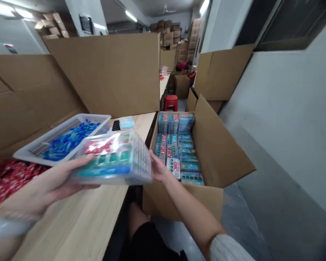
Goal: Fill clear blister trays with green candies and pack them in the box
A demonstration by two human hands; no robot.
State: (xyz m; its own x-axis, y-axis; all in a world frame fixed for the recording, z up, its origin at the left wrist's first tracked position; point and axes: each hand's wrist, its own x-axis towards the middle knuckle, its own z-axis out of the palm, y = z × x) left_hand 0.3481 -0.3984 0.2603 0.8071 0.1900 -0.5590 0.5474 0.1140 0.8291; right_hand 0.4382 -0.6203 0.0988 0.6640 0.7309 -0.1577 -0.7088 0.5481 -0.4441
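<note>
Between my two hands is a stack of clear plastic cases (111,159), blurred by motion, with red, green and blue pieces showing through the top one. My left hand (67,177) grips its left end, thumb on top and fingers underneath. At the right end my right hand (158,167) presses against the stack, its fingers partly hidden behind it. The stack is held above the table's right edge, beside an open cardboard box (184,201). Rows of similar plastic cases (174,145) fill much of that box.
A white plastic basket (96,117) of blue pieces (70,141) stands on the wooden table (78,224). Behind it rises a cardboard panel (108,72). A red stool (171,103) and a person (183,66) are farther back. A wall (282,119) runs along the right.
</note>
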